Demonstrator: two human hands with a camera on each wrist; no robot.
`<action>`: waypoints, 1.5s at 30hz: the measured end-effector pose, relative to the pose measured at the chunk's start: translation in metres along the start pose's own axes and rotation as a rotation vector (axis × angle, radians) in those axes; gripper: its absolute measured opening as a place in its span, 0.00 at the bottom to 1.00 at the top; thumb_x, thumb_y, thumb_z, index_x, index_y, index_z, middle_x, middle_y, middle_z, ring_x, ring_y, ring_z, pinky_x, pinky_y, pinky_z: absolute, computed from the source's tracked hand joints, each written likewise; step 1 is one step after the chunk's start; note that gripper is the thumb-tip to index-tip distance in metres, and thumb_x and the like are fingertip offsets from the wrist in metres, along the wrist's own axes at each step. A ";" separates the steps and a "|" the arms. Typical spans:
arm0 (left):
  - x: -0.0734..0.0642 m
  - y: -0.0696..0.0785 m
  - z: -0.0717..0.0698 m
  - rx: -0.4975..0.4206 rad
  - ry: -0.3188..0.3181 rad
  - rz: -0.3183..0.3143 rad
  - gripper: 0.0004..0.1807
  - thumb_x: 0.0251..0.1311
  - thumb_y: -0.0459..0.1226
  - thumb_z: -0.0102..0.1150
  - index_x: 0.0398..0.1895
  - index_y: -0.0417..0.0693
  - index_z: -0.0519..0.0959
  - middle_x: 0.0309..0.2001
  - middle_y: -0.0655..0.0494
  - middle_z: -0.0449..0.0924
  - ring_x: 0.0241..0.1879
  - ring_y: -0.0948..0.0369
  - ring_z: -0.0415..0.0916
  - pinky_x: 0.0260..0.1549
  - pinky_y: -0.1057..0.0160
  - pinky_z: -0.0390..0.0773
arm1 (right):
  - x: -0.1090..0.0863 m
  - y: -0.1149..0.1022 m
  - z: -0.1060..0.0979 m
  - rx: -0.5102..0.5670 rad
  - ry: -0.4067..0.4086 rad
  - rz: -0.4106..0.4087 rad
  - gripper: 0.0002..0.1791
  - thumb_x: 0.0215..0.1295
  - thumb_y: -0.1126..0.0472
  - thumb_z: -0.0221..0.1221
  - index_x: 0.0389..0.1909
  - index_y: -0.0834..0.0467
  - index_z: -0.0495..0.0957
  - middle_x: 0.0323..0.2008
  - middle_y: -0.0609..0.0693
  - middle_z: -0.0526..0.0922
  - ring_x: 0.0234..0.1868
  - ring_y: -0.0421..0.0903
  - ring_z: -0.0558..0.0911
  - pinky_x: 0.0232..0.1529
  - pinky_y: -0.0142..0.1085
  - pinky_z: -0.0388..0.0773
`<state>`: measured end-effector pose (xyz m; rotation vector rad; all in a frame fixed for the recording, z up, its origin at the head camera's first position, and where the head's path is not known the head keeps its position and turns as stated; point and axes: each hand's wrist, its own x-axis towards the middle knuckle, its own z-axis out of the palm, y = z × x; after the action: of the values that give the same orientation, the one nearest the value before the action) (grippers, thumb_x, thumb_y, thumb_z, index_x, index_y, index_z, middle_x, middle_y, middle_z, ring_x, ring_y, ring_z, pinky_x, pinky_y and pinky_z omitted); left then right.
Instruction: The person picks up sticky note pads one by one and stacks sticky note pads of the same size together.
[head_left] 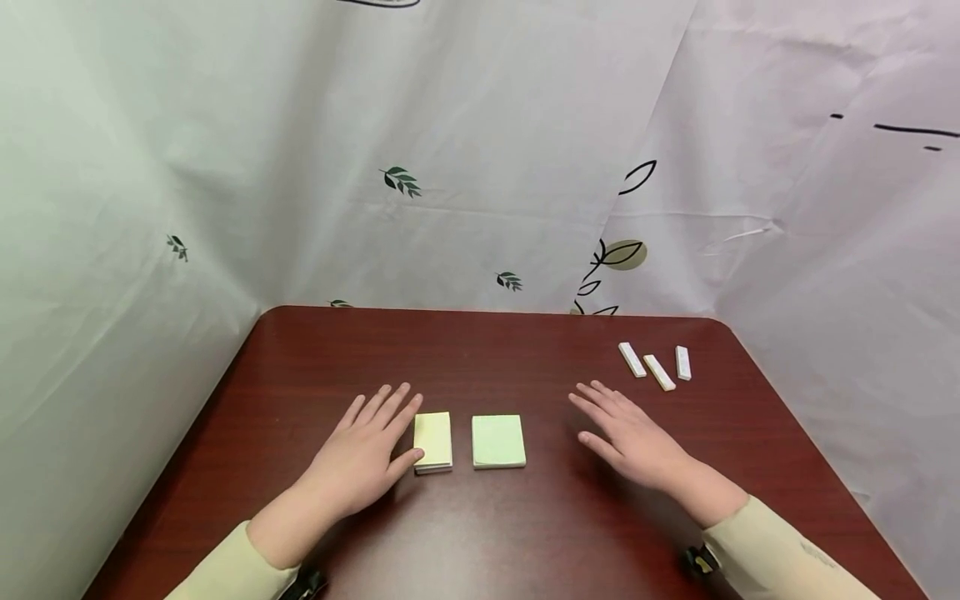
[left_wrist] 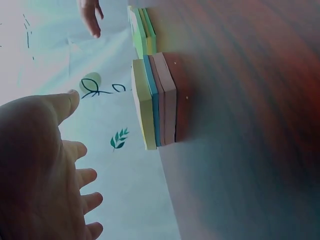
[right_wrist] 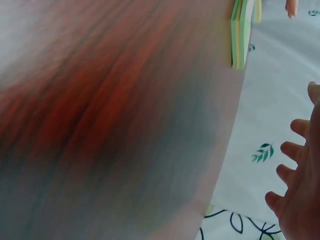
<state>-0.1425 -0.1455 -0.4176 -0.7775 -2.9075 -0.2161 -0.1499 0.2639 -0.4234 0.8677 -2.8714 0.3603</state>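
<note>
Two sticky note pads lie side by side in the middle of the table. The left one, a narrow sticky note stack (head_left: 432, 439), has a yellow top with blue and pinkish layers under it in the left wrist view. To its right lies a squarer green sticky note stack (head_left: 498, 442) with a yellow layer between green ones. My left hand (head_left: 367, 458) is spread just left of the yellow-topped stack, its thumb overlapping that stack's edge in the head view. My right hand (head_left: 630, 437) hovers with straight fingers to the right of the green stack. Both hands hold nothing.
Three small white blocks (head_left: 659, 372) lie at the back right of the dark red wooden table (head_left: 450, 358). A pale curtain (head_left: 465, 150) with leaf prints hangs along the table's back and sides.
</note>
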 end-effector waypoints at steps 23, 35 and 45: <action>-0.017 0.003 0.004 0.018 -0.017 0.000 0.38 0.69 0.57 0.52 0.77 0.52 0.59 0.76 0.48 0.54 0.75 0.46 0.52 0.70 0.41 0.50 | 0.012 0.034 0.018 -0.021 0.032 0.093 0.29 0.71 0.53 0.58 0.69 0.61 0.69 0.68 0.61 0.69 0.70 0.62 0.65 0.66 0.58 0.62; -0.023 0.003 0.005 0.014 -0.003 -0.008 0.37 0.68 0.56 0.53 0.76 0.51 0.61 0.76 0.48 0.57 0.74 0.46 0.53 0.69 0.40 0.51 | 0.049 0.084 0.006 0.004 0.071 0.511 0.26 0.69 0.58 0.54 0.61 0.71 0.70 0.56 0.72 0.72 0.59 0.69 0.71 0.57 0.61 0.68; -0.026 0.002 0.005 0.017 0.001 -0.010 0.37 0.68 0.55 0.54 0.76 0.52 0.61 0.76 0.49 0.56 0.74 0.46 0.53 0.70 0.41 0.50 | 0.067 0.120 0.004 0.041 -0.035 0.691 0.28 0.68 0.59 0.48 0.63 0.75 0.64 0.56 0.76 0.68 0.55 0.73 0.71 0.53 0.62 0.69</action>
<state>-0.1193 -0.1554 -0.4264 -0.7604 -2.9086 -0.1932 -0.2727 0.3238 -0.4379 -0.1530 -3.1152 0.4617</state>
